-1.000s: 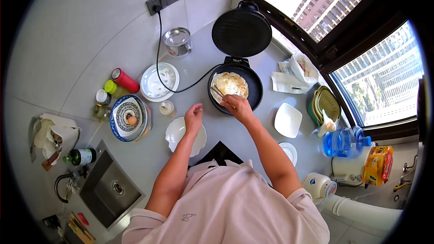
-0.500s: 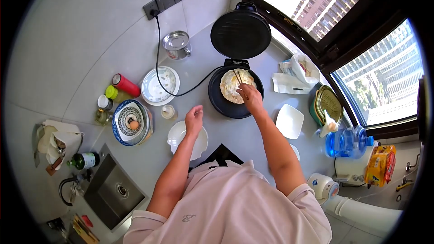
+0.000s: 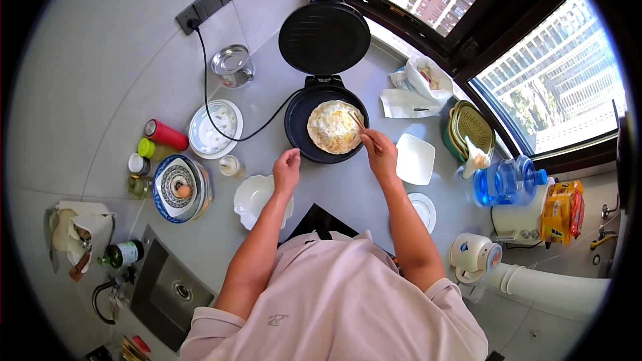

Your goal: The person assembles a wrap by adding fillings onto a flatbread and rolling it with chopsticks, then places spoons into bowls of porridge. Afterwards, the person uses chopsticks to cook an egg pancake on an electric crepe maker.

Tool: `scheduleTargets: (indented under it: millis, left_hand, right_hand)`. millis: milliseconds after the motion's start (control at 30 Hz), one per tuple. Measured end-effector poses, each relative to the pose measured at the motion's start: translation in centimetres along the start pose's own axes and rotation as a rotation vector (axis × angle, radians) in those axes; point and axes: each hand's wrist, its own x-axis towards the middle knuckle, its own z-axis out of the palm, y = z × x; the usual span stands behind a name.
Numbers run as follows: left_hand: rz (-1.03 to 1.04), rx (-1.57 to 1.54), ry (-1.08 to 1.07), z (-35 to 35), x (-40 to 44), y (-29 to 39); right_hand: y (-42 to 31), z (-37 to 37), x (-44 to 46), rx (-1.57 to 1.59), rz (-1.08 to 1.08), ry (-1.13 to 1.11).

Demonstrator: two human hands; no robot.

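Note:
A round flatbread with egg on top (image 3: pixel 332 127) lies in the black electric griddle (image 3: pixel 297 112), whose lid (image 3: pixel 325 40) stands raised behind it. My right hand (image 3: pixel 381 154) is closed around a pair of chopsticks (image 3: pixel 358 124). Their tips reach the right side of the flatbread. My left hand (image 3: pixel 287 168) hovers near the griddle's lower left edge with its fingers curled in; whether they hold anything is hidden. Below that hand sits a white scalloped bowl (image 3: pixel 251 204). To the right of my right hand is a square white dish (image 3: pixel 416 160).
Patterned plates (image 3: pixel 215 128), a small jar (image 3: pixel 231 166) and a bowl with an egg (image 3: pixel 175 187) stand left. A power cord (image 3: pixel 267 122) crosses the counter. Baskets (image 3: pixel 478 124), a blue water jug (image 3: pixel 506 182) and a white kettle (image 3: pixel 473 254) are right; a sink (image 3: pixel 167 287) is lower left.
My right hand has drawn back from above the flatbread to its right side, chopsticks still held. The flatbread lies turned differently, showing more white and yellow egg. The whole view has shifted slightly.

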Motion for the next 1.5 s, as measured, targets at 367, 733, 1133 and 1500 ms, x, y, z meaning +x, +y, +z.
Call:
scheduleTargets:
  millis: [367, 733, 1133, 1500]
  left_hand:
    - [0.055, -0.020, -0.031, 0.9, -0.7, -0.5]
    - [0.051, 0.004, -0.043, 0.5, -1.6, -0.1]
    - [0.044, 0.075, -0.372, 9.1, -5.1, -0.3]
    - [0.009, 0.328, -0.689, 21.1, -16.4, -2.9]
  right_hand:
    - [-2.3, 0.7, -4.9, 0.081, -0.070, -0.070]
    - [-2.8, -0.5, -5.7, 0.103, -0.090, -0.025]
    - [-2.7, -4.8, -12.1, 0.309, 0.341, 0.196]
    - [3.1, -15.0, -22.6, 0.526, 0.545, 0.561]
